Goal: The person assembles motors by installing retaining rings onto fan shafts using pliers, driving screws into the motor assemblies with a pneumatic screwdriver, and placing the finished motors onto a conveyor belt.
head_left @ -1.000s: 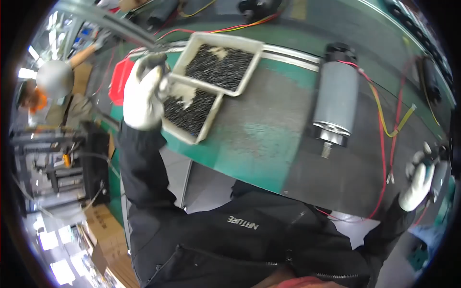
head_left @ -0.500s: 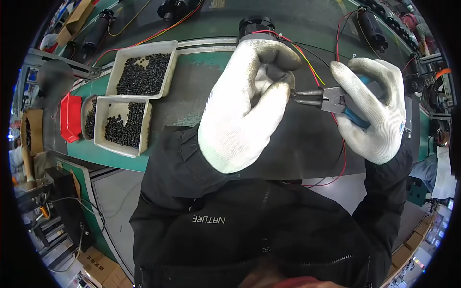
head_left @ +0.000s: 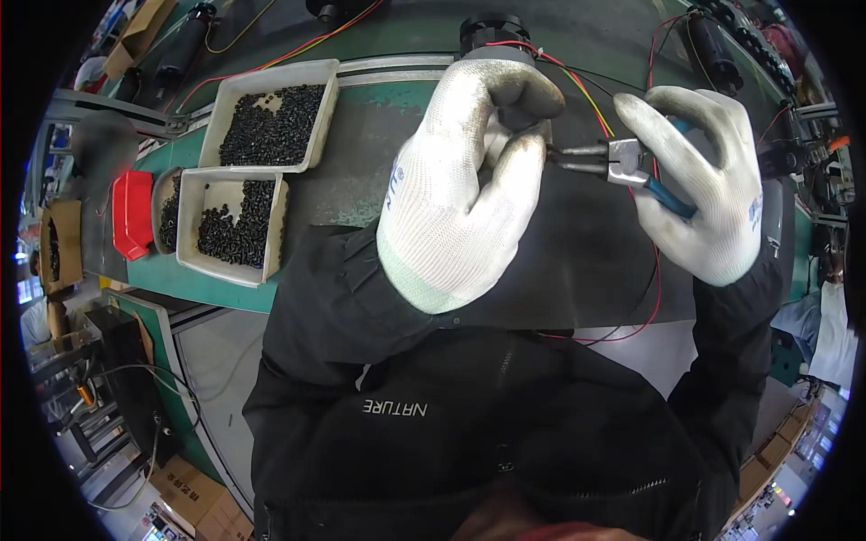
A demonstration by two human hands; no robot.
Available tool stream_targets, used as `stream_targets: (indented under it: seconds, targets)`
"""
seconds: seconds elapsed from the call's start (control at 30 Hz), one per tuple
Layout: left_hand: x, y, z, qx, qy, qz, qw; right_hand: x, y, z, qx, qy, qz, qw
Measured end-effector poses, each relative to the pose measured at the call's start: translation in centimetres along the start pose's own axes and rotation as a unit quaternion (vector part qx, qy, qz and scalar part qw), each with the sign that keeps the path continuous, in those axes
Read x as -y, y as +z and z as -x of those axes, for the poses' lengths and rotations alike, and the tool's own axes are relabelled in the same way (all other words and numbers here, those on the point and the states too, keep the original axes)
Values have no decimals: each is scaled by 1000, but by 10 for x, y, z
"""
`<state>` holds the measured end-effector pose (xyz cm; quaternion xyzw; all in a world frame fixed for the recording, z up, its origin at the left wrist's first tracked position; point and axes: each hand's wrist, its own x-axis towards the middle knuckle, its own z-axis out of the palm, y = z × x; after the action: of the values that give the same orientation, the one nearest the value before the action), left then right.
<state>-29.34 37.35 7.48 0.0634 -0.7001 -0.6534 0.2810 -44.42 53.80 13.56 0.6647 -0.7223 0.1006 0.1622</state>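
A bench (head_left: 577,270) spreads ahead, where work looks under way rather than finished; what is done at the motor (head_left: 492,36), at 12 o'clock, is mostly hidden behind the left hand (head_left: 465,194). Plenty of loose stock is left: the upper tray (head_left: 327,117), at 10 to 11 o'clock, holds a wide spread of small black parts (head_left: 271,135); the lower tray (head_left: 279,216), at 9 to 10, holds fewer, with bare floor at its back left. Left of that stand a bowl (head_left: 160,198) of black pieces and a red bin (head_left: 133,216), contents unclear. The left hand's fingers curl toward its thumb; whether they pinch anything cannot be told. The right hand (head_left: 708,180), at 2 o'clock, grips blue-handled pliers (head_left: 624,162), their tips beside the left fingertips, contact uncertain.
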Motion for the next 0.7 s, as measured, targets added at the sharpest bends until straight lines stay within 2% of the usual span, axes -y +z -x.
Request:
stream_targets:
  seconds: [0.03,0.13,0.17,0.27,0.3,0.33,0.37,0.4,0.43,0.47,0.5,0.53,0.6,0.67,0.7]
  targets:
    - [2,1,0,-9,-6,33,999,-1,6,1,-3,4,-3,1000]
    - [1,-4,-6,28,-41,7,999,-4,14,-2,-28,-1,-4,1000]
    - [-4,-2,-9,26,-72,43,996,-7,21,0,-43,6,-4,999]
    - [-5,-5,-24,51,-66,26,996,-18,40,-2,-87,29,-4,996]
    - [0,-5,-36,20,-30,2,999,-24,49,-6,-114,87,-49,988]
    - [29,-19,-64,8,27,-146,989,-30,63,-9,-140,142,-96,975]
    - [58,-33,-92,-22,79,-293,953,-49,84,-10,-122,251,-316,907]
    - [88,-41,-103,-36,1,-305,952,-68,105,-8,-101,333,-515,783]
    - [117,-49,-114,-48,-78,-317,944,-74,126,-3,-86,343,-665,657]
    - [124,-49,-113,5,-104,-330,938,-81,146,-6,-61,337,-790,509]
    - [127,-41,-112,-52,-100,-368,923,-77,152,-9,-30,361,-820,444]
    - [129,-41,-113,-44,-107,-343,932,-69,160,-8,4,386,-844,372]
    - [116,-29,-117,-65,-169,-350,919,-62,176,-6,-28,338,-885,319]
    - [97,-24,-113,-38,-85,-391,916,-55,184,-2,-85,302,-891,329]
    - [99,-22,-120,-70,-112,-399,907,-43,162,-6,-94,282,-880,369]
